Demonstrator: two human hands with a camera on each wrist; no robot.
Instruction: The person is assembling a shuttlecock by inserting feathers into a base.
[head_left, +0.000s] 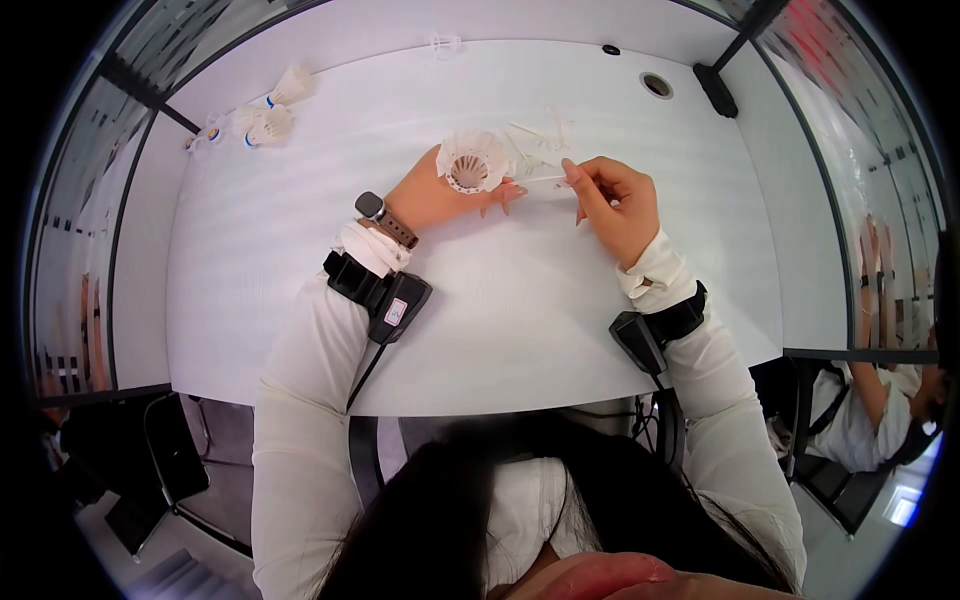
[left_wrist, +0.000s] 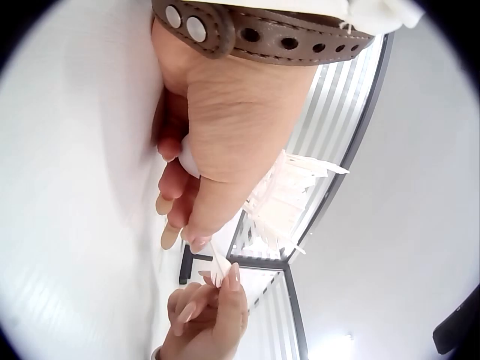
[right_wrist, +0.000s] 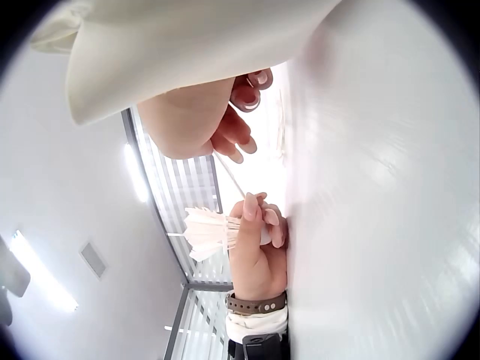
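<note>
My left hand (head_left: 425,186) holds a white feather shuttlecock (head_left: 466,150), its skirt opening up toward the head camera. The left wrist view shows the shuttlecock's rounded white base (left_wrist: 188,157) tucked among the curled fingers, while its skirt (left_wrist: 281,199) spreads out past the back of the hand. Thumb and fingers of my right hand (head_left: 622,208) pinch one end of a single white feather (head_left: 545,179). That feather spans the gap between the hands, its other end right at the left fingertips. Beyond them, several loose feather pieces (head_left: 540,135) lie on the white table (head_left: 500,320).
More shuttlecocks (head_left: 268,126) with blue bands lie at the far left of the table. A clear plastic piece (head_left: 446,46) and a small black object (head_left: 611,49) are at the back edge. A cable hole (head_left: 656,86) sits at the back right. Low partitions enclose the table.
</note>
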